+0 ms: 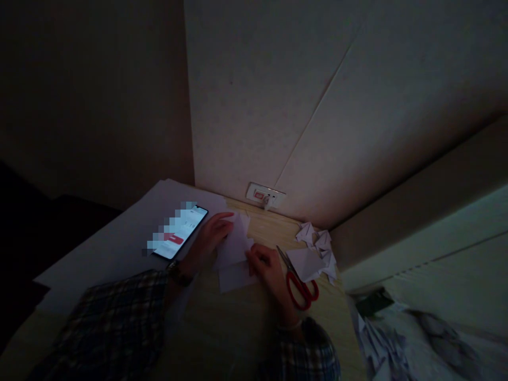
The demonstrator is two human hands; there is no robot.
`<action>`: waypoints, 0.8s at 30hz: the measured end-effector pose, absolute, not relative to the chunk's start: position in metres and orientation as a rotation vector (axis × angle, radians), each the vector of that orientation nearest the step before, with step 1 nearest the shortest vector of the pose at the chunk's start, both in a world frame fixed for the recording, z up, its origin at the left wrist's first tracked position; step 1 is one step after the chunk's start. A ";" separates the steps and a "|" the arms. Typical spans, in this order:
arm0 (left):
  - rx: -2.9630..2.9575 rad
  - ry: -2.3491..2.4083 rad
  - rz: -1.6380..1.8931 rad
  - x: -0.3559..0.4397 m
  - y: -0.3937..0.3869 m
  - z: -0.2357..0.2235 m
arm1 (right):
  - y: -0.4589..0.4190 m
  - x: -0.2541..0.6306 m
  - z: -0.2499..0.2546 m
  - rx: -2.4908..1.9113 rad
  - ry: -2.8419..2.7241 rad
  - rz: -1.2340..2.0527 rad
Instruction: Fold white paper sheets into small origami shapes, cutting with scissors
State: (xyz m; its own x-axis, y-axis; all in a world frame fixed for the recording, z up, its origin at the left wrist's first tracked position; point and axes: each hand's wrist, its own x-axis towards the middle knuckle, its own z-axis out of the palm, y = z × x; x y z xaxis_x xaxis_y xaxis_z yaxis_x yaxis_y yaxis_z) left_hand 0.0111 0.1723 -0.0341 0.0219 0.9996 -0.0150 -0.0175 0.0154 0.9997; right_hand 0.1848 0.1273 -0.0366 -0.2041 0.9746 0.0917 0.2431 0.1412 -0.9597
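Between my hands is a white sheet of paper, tilted up off the table. My left hand has its fingers closed on the sheet's upper left side. The thumb and fingers of my right hand pinch its right edge. Under it lies another piece of white paper, flat on the wood. Right of my right hand, red-handled scissors lie with blades pointing up and left, partly beneath a folded paper piece. Several folded paper shapes sit beyond them.
A lit phone rests on large white sheets at the left. A wall socket holds a plug at the table's back edge. Beyond the table's right edge, more folded papers lie lower down. The room is dim.
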 end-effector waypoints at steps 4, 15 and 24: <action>1.364 1.143 1.094 0.016 0.173 -0.043 | 0.130 0.188 -0.040 -1.282 -1.445 1.009; 1.386 1.051 0.977 0.019 0.169 -0.045 | 0.132 0.190 -0.045 -1.241 -1.423 1.031; 1.337 0.992 0.938 0.022 0.169 -0.045 | 0.131 0.190 -0.045 -1.185 -1.398 1.143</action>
